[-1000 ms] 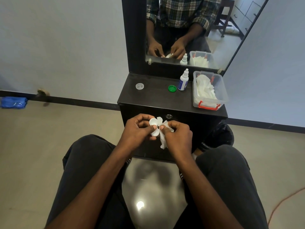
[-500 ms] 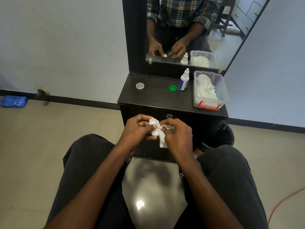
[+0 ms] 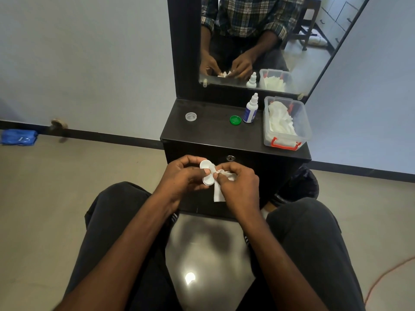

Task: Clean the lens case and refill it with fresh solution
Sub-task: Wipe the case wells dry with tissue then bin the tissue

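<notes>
A: What takes up most of the view?

B: A tall mirror [image 3: 258, 41] in a black frame, standing on a black cabinet [image 3: 224, 140] against a pale wall. The glass reflects a person in a plaid shirt and both hands. In front of the cabinet, the person's dark-trousered legs spread to either side over a glossy floor.

A: And on the cabinet top?

B: At the right end, a clear plastic box [image 3: 286, 140] with red clips, holding crumpled white tissues. Just left of it stands the solution bottle [image 3: 251, 110], white with a blue label, upright, nozzle up. A green cap [image 3: 235, 120] lies right beside the bottle's base. A clear cap [image 3: 191, 116] lies well apart, toward the left end.

A: Where is the lens case?

B: Off the cabinet, held in the air before its front face, above the gap between the knees. The left hand [image 3: 183, 176] has its fingers and thumb curled round the white lens case [image 3: 207, 172], pinching it at the middle so one round well shows above and one below.

A: The other hand?

B: The right hand [image 3: 239, 187] pinches a white tissue [image 3: 221, 189] in curled fingers, touching the case's right side. One end of the tissue hangs down below the hand.

A: Anything else?

B: A blue bundle [image 3: 19, 136] on the floor, far left, by the skirting.
</notes>
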